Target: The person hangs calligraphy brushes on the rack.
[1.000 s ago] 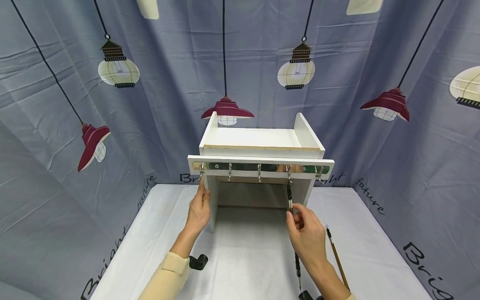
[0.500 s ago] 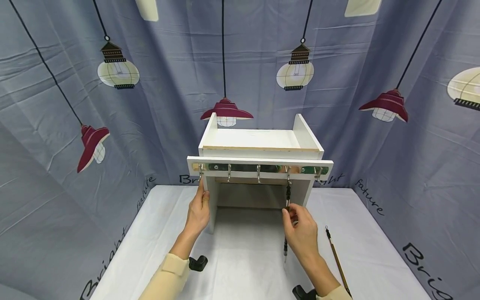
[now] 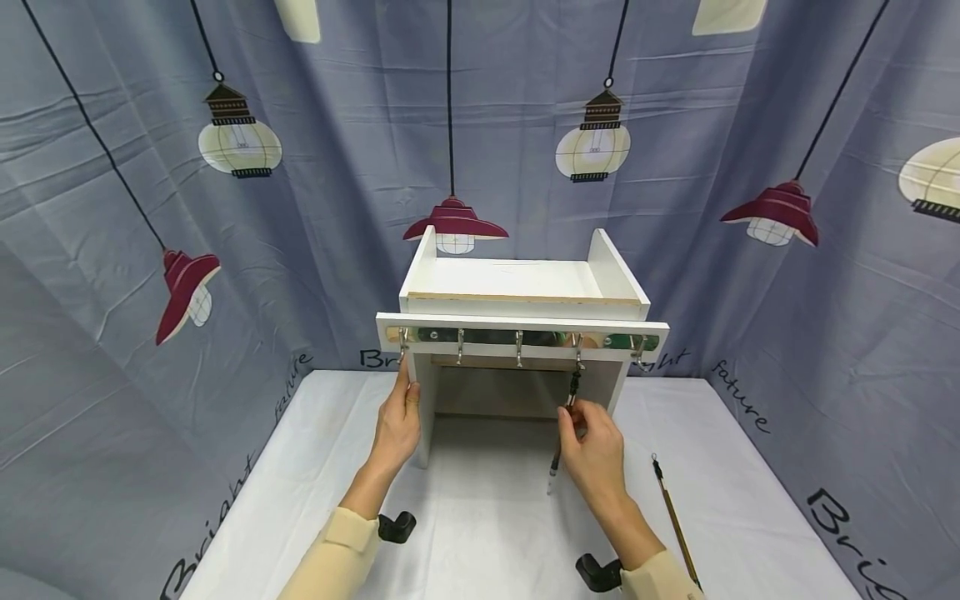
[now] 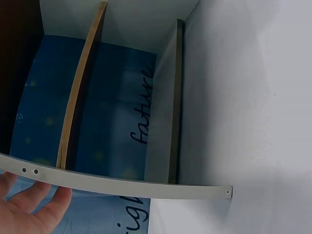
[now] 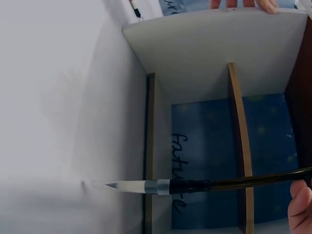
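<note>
Right hand [image 3: 596, 448] pinched the brush [image 5: 229, 185], left hand [image 3: 398, 421], unclenched, touched the rack [image 3: 523, 307], and missing the hook [image 3: 578, 350] could've meant a drop!

A white table [image 3: 480, 533] bears a white shelf unit [image 3: 523, 308] and a slim brown brush [image 3: 677, 525].

Head view forward-down, wrist views close, shelf [image 3: 517, 277] shared

My left hand [image 3: 394, 427] stood upright, fingers [image 3: 402, 379] straight and pointing up! Slightly lower, my right hand [image 3: 598, 446] was curled, its thumb [image 3: 568, 433] set in a pinch, and both forearms [image 3: 364, 492] slanted inward!
</note>
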Demonstrator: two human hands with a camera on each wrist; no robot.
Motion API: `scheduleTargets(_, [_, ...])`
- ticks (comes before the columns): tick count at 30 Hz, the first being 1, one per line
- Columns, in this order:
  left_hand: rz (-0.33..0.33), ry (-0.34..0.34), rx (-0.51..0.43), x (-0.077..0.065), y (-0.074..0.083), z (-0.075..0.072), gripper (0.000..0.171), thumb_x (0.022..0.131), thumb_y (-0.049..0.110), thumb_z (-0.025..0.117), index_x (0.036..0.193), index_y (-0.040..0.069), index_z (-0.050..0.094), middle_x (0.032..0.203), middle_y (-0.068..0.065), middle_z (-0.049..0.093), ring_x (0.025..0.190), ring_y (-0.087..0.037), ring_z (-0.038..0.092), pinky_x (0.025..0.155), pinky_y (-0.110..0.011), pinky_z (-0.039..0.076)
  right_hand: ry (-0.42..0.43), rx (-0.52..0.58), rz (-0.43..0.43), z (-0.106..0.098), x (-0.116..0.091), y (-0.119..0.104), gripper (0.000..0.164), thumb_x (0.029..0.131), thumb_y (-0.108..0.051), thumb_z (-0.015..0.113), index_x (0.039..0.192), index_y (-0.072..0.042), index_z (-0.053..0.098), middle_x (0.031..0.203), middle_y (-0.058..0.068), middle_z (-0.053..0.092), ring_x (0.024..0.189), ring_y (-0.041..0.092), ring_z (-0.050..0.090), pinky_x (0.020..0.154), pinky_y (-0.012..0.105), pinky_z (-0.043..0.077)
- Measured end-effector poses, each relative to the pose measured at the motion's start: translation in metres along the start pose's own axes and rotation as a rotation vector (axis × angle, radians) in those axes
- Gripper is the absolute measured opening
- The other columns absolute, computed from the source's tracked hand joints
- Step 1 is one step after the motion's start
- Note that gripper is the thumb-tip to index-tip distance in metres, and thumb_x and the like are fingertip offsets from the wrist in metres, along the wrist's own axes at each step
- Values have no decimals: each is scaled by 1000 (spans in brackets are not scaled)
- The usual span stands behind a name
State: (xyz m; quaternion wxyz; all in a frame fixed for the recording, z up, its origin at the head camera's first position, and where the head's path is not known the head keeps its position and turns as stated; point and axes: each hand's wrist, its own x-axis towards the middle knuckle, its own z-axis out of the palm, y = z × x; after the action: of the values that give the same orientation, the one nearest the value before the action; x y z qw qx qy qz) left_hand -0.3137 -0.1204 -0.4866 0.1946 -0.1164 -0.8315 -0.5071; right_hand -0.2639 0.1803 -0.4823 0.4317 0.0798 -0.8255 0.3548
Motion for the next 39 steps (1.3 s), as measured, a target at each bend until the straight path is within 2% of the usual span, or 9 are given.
scheduleTargets(6, [0, 3, 5, 2, -2, 0, 60, 114, 35, 36, 167, 16, 16, 158, -26, 42, 142, -44, 48, 114, -60, 42, -8, 0, 7, 4, 3, 3, 9, 90, -6, 78, 91, -3, 69, 80, 8, 67, 69, 20, 67, 60, 13, 44])
scheduleTargets(13, [12, 1, 0, 3, -2, 1, 60, 114, 34, 35, 167, 13, 16, 164, -24, 33, 144, -43, 44, 116, -59, 40, -16, 7, 26, 5, 5, 5, 8, 92, -7, 77, 92, -2, 70, 82, 9, 67, 71, 20, 67, 59, 10, 42])
scheduleTargets(17, [9, 8, 9, 3, -2, 1, 60, 114, 33, 36, 166, 12, 17, 158, -27, 42, 142, -44, 46, 114, -59, 41, -23, 13, 44, 4, 6, 6, 8, 91, -7, 77, 92, -3, 70, 83, 9, 68, 72, 21, 67, 60, 10, 43])
scheduleTargets(21, [6, 11, 16, 3, -2, 1, 60, 114, 33, 37, 166, 12, 18, 154, -29, 47, 141, -44, 48, 113, -60, 43, -39, 8, 69, 1, 5, 5, 12, 89, -10, 79, 95, -3, 71, 85, 8, 68, 75, 22, 67, 59, 18, 48])
scheduleTargets(25, [3, 13, 13, 3, -1, 0, 60, 114, 34, 37, 167, 14, 17, 157, -27, 44, 141, -44, 48, 113, -60, 42, -51, 6, 88, -4, 2, 5, 23, 87, -15, 83, 103, -3, 72, 89, 9, 69, 80, 22, 67, 61, 22, 50])
scheduleTargets(30, [4, 12, 9, 3, -1, 1, 60, 114, 34, 37, 167, 15, 16, 157, -28, 44, 142, -45, 47, 113, -61, 42, -40, 32, 94, -14, -6, 5, 33, 85, -15, 85, 113, -3, 71, 100, 11, 68, 82, 23, 65, 62, 9, 46])
scheduleTargets(34, [2, 9, 16, 2, -1, 1, 60, 114, 34, 37, 167, 14, 17, 154, -28, 46, 141, -44, 48, 113, -60, 42, -19, 41, 86, -26, -15, 7, 32, 84, -12, 86, 111, -2, 72, 99, 11, 68, 79, 24, 65, 61, 8, 45])
scheduleTargets(39, [-7, 6, 0, 2, -1, 1, 60, 113, 34, 37, 167, 17, 16, 158, -26, 42, 142, -44, 47, 113, -61, 42, 11, 13, 77, -37, -22, 19, 29, 82, -8, 86, 107, -2, 73, 95, 11, 68, 76, 24, 65, 61, 10, 46])
